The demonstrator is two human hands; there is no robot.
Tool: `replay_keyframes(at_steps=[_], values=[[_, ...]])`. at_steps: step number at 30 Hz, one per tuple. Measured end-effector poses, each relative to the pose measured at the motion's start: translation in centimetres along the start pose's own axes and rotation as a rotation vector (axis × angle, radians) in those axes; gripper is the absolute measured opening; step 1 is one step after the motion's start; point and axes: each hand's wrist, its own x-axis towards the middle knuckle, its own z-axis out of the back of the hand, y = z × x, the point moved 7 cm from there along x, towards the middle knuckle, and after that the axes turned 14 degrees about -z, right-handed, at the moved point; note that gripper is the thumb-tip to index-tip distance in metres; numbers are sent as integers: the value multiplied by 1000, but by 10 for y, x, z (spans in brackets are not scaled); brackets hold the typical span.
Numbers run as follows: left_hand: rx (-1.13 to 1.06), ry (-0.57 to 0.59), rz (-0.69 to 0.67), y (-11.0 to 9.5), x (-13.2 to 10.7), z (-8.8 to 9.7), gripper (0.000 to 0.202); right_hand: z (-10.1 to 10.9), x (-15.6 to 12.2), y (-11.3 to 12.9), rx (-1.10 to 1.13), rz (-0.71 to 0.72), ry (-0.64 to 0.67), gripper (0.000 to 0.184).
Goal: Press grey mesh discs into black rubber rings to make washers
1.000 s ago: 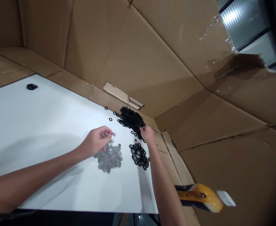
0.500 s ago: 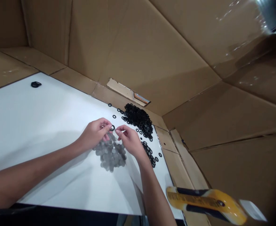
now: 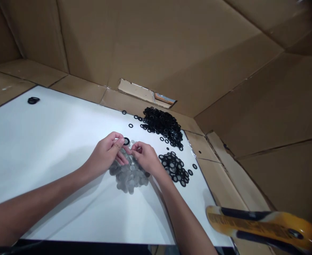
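Observation:
My left hand (image 3: 108,151) pinches a black ring (image 3: 128,142) between thumb and forefinger, its other fingers loosely stretched. The ring's centre looks pale grey; whether a disc sits in it I cannot tell. Close on the right, my right hand (image 3: 146,156) has thumb and fingertips pressed together; anything between them is hidden. Both hands are over a heap of grey, see-through discs (image 3: 131,179). Beyond them lies a large heap of black rings (image 3: 162,124). To the right of my right hand is a smaller heap of black rings with grey centres (image 3: 174,169).
A few loose black rings (image 3: 131,125) lie on the white table (image 3: 65,134). A small black bundle (image 3: 33,100) rests at the far left. At the front right is a yellow and black utility knife (image 3: 259,223). Cardboard walls (image 3: 158,42) surround the table.
The view has shifted, so the heaps and knife appear farther right. My right fingertips have come nearer the left fingers, below the ring. The ring faces the camera more fully.

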Motion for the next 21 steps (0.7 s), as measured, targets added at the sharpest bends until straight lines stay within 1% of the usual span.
replay_keyframes(at_steps=[5,8,11,13,16,19,21], values=[[8,13,-5,-1,-1,-1,34,8,-10,4,85,9,61,14],[42,7,-26,-1,-1,1,32,8,-16,6,220,-20,146,15],[153,-10,-74,-2,-1,5,29,6,-20,10,347,-66,225,24],[265,-24,-102,-4,-2,8,26,6,-23,14,399,-79,244,27],[368,-30,-107,-7,-3,9,24,11,-27,20,489,-69,193,26],[382,10,-106,-7,-4,5,23,17,-30,23,563,-40,121,25],[362,51,-114,-5,-5,2,22,19,-31,24,589,-27,102,26]])
